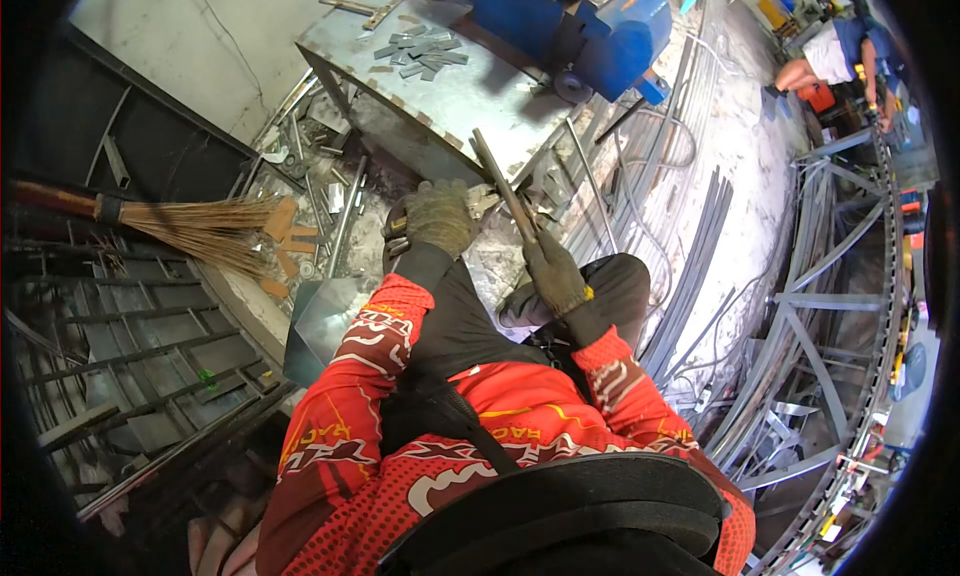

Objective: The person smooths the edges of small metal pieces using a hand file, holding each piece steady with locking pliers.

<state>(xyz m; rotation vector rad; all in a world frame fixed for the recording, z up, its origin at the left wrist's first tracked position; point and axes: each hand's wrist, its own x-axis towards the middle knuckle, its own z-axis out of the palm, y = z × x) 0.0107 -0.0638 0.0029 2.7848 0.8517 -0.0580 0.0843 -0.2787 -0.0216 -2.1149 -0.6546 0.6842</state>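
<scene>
My right hand (555, 271), in a dark work glove, is closed round the lower end of a long brownish bar (505, 186). The bar slants up and left, its far end by the edge of a metal-topped work table (350, 56). My left hand (442, 218), gloved too, is curled shut above my left knee. Beside its fingers a small pale metal piece (484, 200) shows; I cannot make out what it is or how it is gripped. On the table lies a pile of small flat metal strips (425, 54).
A blue machine (620, 41) stands on the table. At the left are a straw broom (200, 226) and a metal rack (130, 346). Long steel bars (690, 276) lie on the floor at my right, near a welded metal frame (830, 301). Another person (835, 51) bends at the far right.
</scene>
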